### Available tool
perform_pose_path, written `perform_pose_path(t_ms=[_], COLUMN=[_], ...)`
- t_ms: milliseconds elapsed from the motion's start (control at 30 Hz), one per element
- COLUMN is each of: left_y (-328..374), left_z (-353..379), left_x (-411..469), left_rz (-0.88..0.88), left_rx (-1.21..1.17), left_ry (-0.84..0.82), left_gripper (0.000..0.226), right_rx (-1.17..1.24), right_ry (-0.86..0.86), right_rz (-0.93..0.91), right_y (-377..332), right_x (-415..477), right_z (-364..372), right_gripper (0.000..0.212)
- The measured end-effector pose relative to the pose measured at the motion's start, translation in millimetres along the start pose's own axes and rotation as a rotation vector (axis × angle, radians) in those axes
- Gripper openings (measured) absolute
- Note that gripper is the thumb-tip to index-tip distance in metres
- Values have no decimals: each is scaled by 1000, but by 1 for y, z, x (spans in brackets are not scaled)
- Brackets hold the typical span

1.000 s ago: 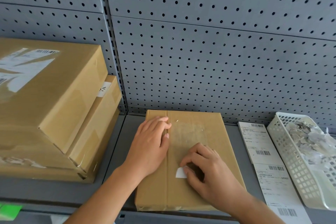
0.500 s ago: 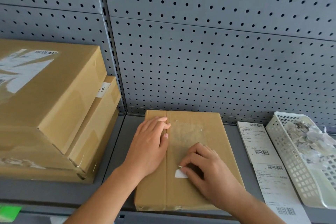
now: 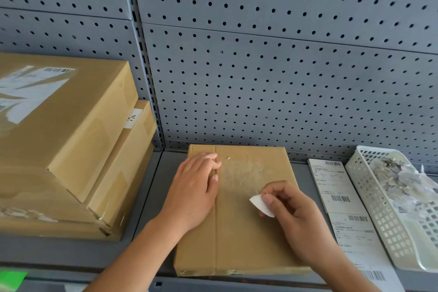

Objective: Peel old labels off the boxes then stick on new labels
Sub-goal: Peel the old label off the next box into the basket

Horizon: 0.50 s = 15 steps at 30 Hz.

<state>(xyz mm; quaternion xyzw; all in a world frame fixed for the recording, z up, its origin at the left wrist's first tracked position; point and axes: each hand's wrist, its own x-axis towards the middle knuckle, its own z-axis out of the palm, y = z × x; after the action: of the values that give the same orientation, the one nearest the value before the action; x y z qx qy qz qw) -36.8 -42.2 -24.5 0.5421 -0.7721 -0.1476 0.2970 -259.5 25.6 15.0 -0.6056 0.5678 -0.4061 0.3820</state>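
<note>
Label scrap (image 3: 262,205), white and curled, is pinched between the thumb and forefinger of my right hand (image 3: 298,218), just over the near right part of the flat cardboard box (image 3: 237,246) on the grey shelf (image 3: 147,197). It looks free of the cardboard. A shiny patch of residue (image 3: 244,173) on the box's far half marks where paper was stuck.

My left hand (image 3: 194,192) lies palm down on the box's left half beside the tape seam, fingers (image 3: 206,160) straight and grasping nothing, pinning the box in place. The box's long axis runs away from me toward the pegboard wall (image 3: 260,78).

The white basket (image 3: 365,197) of torn paper stands to the right of my pinching fingers, well apart from the box. The strip of new labels (image 3: 331,187) lies flat between box and basket, its length running the same way as the box. My right hand is plainly the nearer to both.

By my reckoning the scrap goes rightward across the strip into the basket, and the same hand then reaches to the strip for a fresh label. Stacked boxes (image 3: 71,137) sit at far left, the top one bearing a torn label.
</note>
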Motion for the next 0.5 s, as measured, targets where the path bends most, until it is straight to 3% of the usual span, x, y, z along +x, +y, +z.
perform_pose_path(t_ms=[100, 233, 500], left_y=[0, 0, 0], left_z=[0, -1, -2], left_x=[0, 0, 0], left_rz=[-5, -5, -25], left_rx=[2, 10, 22], left_ry=[-7, -15, -42], left_gripper=[27, 28, 28], right_rx=[51, 155, 87], right_ry=[9, 0, 2], right_rz=[29, 13, 63], right_y=[1, 0, 1], right_x=[0, -1, -4], right_z=[-2, -5, -26], right_gripper=[23, 38, 25])
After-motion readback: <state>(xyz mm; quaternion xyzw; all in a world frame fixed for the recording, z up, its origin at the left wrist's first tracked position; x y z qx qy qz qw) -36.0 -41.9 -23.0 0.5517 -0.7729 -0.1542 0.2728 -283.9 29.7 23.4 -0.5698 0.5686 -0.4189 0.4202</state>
